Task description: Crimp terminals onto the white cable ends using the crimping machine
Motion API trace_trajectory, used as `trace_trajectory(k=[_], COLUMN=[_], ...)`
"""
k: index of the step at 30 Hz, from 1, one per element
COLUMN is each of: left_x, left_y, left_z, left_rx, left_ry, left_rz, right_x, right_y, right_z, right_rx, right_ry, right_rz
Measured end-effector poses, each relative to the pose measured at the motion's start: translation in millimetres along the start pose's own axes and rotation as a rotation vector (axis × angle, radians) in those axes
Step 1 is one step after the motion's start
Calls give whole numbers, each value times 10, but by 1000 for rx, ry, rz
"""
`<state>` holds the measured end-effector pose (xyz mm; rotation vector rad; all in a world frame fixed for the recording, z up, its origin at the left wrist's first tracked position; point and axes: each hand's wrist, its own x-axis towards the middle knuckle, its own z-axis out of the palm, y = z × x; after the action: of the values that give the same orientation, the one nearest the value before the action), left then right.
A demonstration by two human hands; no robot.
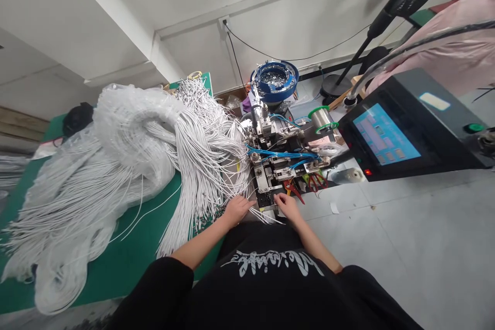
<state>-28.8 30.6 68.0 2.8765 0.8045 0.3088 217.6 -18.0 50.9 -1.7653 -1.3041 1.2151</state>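
At the near edge of a small machine [266, 180] with metal blocks and blue air tubes, my two hands work on either side of its front part. My left hand [236, 210] is closed, fingertips pointing right, with white cables [266, 217] running out beside it across the front of my shirt. My right hand [286, 206] is pinched at the machine's right front; whatever lies between its fingertips is too small to make out. Left of the machine, a large bundle of white cables [201, 165] spreads over the green table [139, 237].
Clear plastic wrap [135, 108] covers more cables. A blue bowl feeder [274, 80] and a solder wire spool [323, 119] stand behind. Red-handled scissors [317, 181] and red pliers [294, 191] lie to the right, below a touchscreen box [386, 134]. A fan [381, 23] stands by the wall.
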Motion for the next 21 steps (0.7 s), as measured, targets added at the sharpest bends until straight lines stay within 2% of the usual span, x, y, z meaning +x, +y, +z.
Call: trace_trajectory(k=[2, 7, 9, 11, 16, 18, 21], left_x=[8, 27, 34, 38, 46, 58, 93], left_y=[-1, 3, 9, 16, 45, 69, 119], left_z=[-38, -129, -151, -163, -167, -168, -170], left_rx=[-7, -84, -106, -115, -97, -91, -77], left_ry=[-25, -73, -80, -86, -97, -100, -69], left_rz=[-18, -78, -100, -114, -123, -108, -91], right_x=[-28, -107, -133, -148, -142, -135, -121], right_y=[-106, -348, -410, -446, -446, -422, -376], right_z=[-43, -101, -100, -99, -88, -65, -18], right_rx=[95, 513, 617, 621, 601, 616, 682], right_ry=[-90, -527, -632, -642, -576, -510, -335], right_rz=[-26, -31, -5, 17, 20, 40, 118])
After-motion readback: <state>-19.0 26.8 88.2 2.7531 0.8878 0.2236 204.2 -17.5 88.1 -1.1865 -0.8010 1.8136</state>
